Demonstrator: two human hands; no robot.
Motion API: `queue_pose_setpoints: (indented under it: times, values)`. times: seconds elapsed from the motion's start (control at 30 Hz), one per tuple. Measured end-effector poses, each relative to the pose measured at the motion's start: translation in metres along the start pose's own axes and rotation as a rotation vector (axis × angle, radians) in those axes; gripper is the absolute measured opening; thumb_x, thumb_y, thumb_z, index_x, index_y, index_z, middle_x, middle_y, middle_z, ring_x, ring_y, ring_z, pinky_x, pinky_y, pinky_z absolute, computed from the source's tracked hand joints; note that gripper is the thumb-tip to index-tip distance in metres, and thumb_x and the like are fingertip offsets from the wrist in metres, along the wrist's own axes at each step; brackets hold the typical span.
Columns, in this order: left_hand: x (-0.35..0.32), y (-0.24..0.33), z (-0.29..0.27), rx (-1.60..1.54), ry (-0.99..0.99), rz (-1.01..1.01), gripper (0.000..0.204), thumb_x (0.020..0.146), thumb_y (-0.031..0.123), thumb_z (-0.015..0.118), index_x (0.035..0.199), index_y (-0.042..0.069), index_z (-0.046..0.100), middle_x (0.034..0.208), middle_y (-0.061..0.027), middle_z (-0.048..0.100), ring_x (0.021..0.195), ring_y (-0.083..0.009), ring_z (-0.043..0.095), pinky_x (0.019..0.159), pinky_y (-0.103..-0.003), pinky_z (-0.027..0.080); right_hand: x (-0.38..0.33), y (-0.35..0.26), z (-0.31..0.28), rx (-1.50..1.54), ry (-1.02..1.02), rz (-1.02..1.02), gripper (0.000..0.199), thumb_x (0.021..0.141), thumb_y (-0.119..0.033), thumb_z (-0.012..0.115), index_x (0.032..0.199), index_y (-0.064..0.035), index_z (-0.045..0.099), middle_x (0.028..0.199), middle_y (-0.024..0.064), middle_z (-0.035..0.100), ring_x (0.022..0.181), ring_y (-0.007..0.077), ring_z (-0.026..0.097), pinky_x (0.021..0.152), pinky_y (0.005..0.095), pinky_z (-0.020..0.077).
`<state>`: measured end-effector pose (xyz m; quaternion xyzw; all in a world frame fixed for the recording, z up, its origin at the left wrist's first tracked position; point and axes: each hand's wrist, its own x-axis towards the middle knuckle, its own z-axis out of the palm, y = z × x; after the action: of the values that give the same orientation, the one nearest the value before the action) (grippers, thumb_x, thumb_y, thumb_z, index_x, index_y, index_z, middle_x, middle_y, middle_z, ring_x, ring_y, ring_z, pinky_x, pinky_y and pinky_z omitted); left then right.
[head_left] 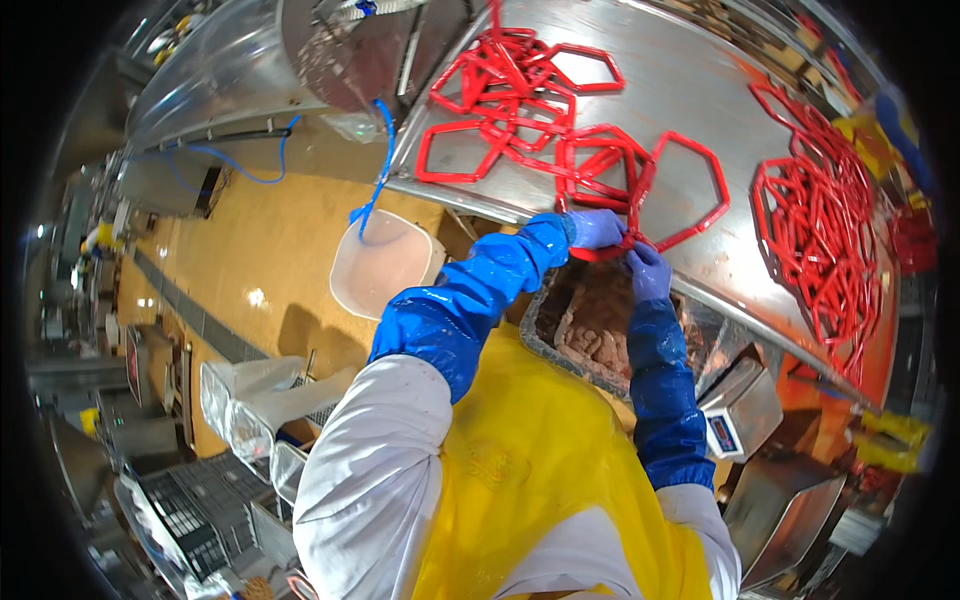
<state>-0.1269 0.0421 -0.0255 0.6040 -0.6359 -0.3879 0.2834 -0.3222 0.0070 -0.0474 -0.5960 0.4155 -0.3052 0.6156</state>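
Observation:
At the table's near edge my left hand (598, 229), in a purple glove, is closed on a red loop (703, 165). Close beside it, my right hand (648, 270), gloved alike, has its fingers pinched on the near end of that loop. The loop is glossy and bends at angles, like a narrow tube or casing; what it is made of I cannot tell. A tangled heap of similar red loops (520, 110) lies just beyond my hands on the steel table (690, 90). Below my hands stands a grey tub (560, 358) holding pale pink, meat-like pieces (597, 340).
Another pile of red loops (815, 230) covers the table's right side. A white bin (385, 265) stands left of my arm, with a blue hose (388, 150) hanging into it. A small scale-like metal box (740, 405) is right of my right sleeve. Black crates (205, 510) sit lower left.

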Motion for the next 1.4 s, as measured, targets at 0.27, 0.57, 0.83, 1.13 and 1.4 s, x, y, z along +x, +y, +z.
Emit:
queue_pose_setpoints:
  times: [0.27, 0.57, 0.83, 1.13, 1.4]
  values:
    - [-0.012, -0.010, -0.006, -0.175, 0.022, -0.086, 0.030, 0.086, 0.031, 0.064, 0.099, 0.005, 0.073, 0.083, -0.0135, 0.072, 0.074, -0.0209, 0.067, 0.071, -0.036, 0.052, 0.008, -0.005, 0.006, 0.320, -0.065, 0.233, 0.017, 0.087, -0.005, 0.064, 0.103, 0.0018, 0.067, 0.090, 0.0081, 0.068, 0.075, 0.0149, 0.065, 0.065, 0.0272, 0.0544]
    - [-0.018, 0.011, 0.027, -0.375, 0.390, -0.080, 0.029, 0.084, 0.025, 0.072, 0.104, 0.003, 0.071, 0.090, -0.0128, 0.071, 0.080, -0.0170, 0.066, 0.076, -0.032, 0.053, -0.024, -0.041, 0.015, -0.313, 0.128, -0.215, 0.024, 0.090, -0.024, 0.068, 0.097, -0.0011, 0.070, 0.077, 0.0065, 0.068, 0.075, 0.0141, 0.065, 0.068, 0.0324, 0.0513]
    - [-0.051, 0.062, 0.033, -0.391, 0.156, 0.123, 0.029, 0.089, 0.024, 0.072, 0.104, -0.001, 0.070, 0.096, -0.0058, 0.071, 0.087, -0.0129, 0.064, 0.082, -0.029, 0.052, -0.039, -0.073, -0.032, -0.123, -0.002, 0.189, 0.029, 0.090, -0.028, 0.072, 0.093, 0.0006, 0.074, 0.076, 0.0026, 0.069, 0.067, 0.0072, 0.061, 0.060, 0.0236, 0.0492]
    - [-0.054, 0.058, 0.046, -0.339, 0.171, 0.124, 0.025, 0.086, 0.011, 0.071, 0.107, 0.004, 0.062, 0.099, -0.0065, 0.064, 0.092, -0.0131, 0.061, 0.085, -0.030, 0.050, -0.034, -0.033, -0.050, 0.417, -0.181, 0.540, 0.020, 0.092, -0.027, 0.069, 0.095, -0.0075, 0.069, 0.078, -0.0005, 0.064, 0.063, 0.0086, 0.056, 0.060, 0.0252, 0.0466]
    - [0.008, 0.047, -0.027, -0.527, 0.525, 0.200, 0.050, 0.080, 0.021, 0.077, 0.118, 0.001, 0.051, 0.098, -0.0132, 0.065, 0.086, -0.0185, 0.064, 0.082, -0.031, 0.052, 0.034, -0.061, -0.067, 0.144, 0.000, 0.146, 0.037, 0.097, -0.038, 0.060, 0.115, -0.0066, 0.056, 0.099, 0.0057, 0.059, 0.082, 0.0184, 0.063, 0.065, 0.0346, 0.0542]
